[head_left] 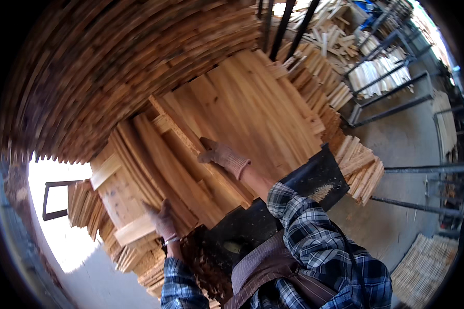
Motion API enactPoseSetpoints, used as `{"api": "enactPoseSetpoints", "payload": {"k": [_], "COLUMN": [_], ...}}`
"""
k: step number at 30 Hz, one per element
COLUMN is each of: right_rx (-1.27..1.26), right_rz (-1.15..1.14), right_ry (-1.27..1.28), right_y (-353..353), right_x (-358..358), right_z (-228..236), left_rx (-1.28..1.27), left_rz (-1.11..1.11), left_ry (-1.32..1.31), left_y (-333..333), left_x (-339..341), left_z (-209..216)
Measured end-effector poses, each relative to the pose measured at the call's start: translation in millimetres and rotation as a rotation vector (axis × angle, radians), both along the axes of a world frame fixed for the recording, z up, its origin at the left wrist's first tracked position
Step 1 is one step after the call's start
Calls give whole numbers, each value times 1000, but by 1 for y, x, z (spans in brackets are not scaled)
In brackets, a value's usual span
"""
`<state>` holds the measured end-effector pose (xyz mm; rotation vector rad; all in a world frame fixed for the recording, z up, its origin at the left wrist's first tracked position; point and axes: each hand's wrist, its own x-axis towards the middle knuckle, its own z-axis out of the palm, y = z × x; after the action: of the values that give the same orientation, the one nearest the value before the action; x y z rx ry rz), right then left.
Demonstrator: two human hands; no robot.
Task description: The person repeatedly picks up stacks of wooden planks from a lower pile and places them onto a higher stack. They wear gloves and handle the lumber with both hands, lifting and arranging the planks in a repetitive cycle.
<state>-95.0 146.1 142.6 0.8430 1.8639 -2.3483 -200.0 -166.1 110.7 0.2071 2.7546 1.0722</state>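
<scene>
My right hand (224, 157), in a light knit glove, closes over the upper edge of a long narrow wooden board (178, 125). That board stands on edge, running from the far left down toward me. My left hand (162, 220), also gloved, is at the near end of several long boards (142, 167) lying close together on the left. Its thumb and fingers are apart, and it seems to touch the board ends. Between the hands lie more loose boards (175, 172). Wide, smooth wooden panels (242, 103) lie flat right of the held board.
A tall wall of stacked boards (113, 67) rises on the far side. A black platform edge (314, 180) with sawdust is before me. Wood piles (358, 167) stand at right, beside metal frames (392, 116). Cut strips (134, 257) are heaped at lower left.
</scene>
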Motion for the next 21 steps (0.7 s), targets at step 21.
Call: {"api": "enactPoseSetpoints", "payload": {"k": [21], "right_rx": [746], "right_rz": [-600], "right_ry": [-62], "right_y": [308], "right_x": [161], "right_z": [-135], "left_rx": [-162], "left_rz": [140], "left_ry": [139], "left_y": [40], "left_x": [5], "left_z": [-2]}}
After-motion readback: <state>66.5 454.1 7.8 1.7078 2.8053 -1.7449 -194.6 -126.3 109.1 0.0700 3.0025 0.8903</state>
